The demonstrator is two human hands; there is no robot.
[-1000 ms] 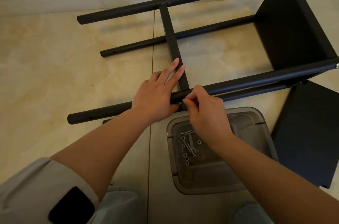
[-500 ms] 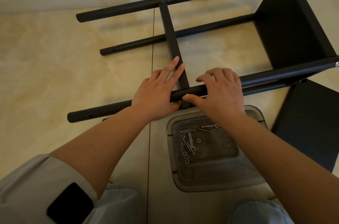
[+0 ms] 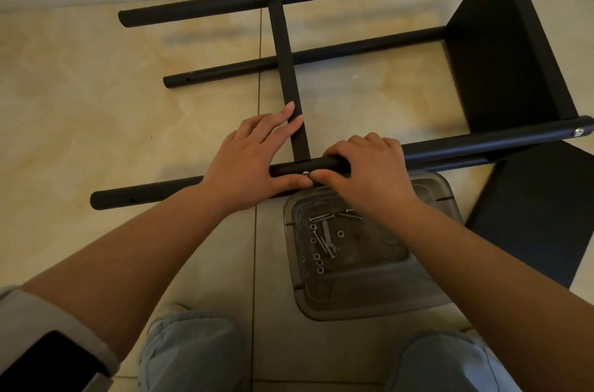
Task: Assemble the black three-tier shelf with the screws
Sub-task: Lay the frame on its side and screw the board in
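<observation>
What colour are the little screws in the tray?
Shiny silver-grey. The screws lie in the clear grey tray; the head view shows them.

The black shelf frame (image 3: 321, 48) lay on its side on the tiled floor (image 3: 80, 102), filling the upper half of the frame. The left hand (image 3: 247, 163) rested on the near pole (image 3: 466, 147), its straight fingers reaching along the cross bar (image 3: 286, 70). The right hand (image 3: 366, 173) curled over the same pole, and both thumbs met at a small silver screw (image 3: 305, 173). Below the hands, a clear tray (image 3: 427, 301) held loose screws (image 3: 321, 218). A black panel (image 3: 540, 208) lay at the right edge.
</observation>
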